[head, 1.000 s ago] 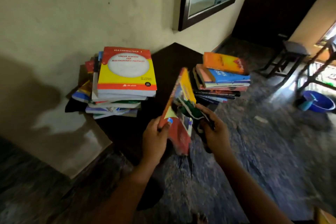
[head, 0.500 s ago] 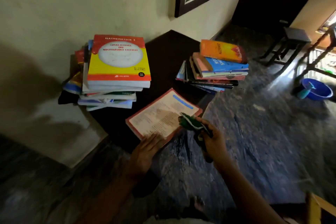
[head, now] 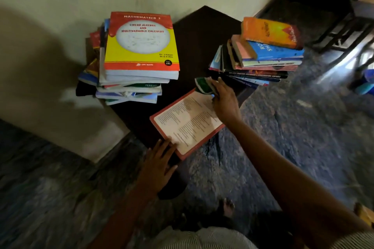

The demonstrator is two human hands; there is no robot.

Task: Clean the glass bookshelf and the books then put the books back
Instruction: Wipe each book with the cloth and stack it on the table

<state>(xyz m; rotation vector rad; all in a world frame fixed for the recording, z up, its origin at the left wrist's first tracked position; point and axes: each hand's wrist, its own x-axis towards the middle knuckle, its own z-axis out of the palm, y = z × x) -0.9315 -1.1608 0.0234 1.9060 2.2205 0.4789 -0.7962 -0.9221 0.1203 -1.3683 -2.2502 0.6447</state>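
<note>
A stack of books (head: 139, 52) stands at the tabletop's (head: 202, 32) left edge. The left hand (head: 158, 164) lays straight fingers on the near corner of a thin book (head: 188, 123) at the front edge. The right hand (head: 224, 101) curls its fingers round a green cloth (head: 203, 85) at the book's far corner, just beside a second stack (head: 263, 52).

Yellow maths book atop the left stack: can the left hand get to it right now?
Probably yes. The left hand lies open on the flat book, holding nothing; the yellow maths book tops its stack uncovered, nothing between them.
</note>
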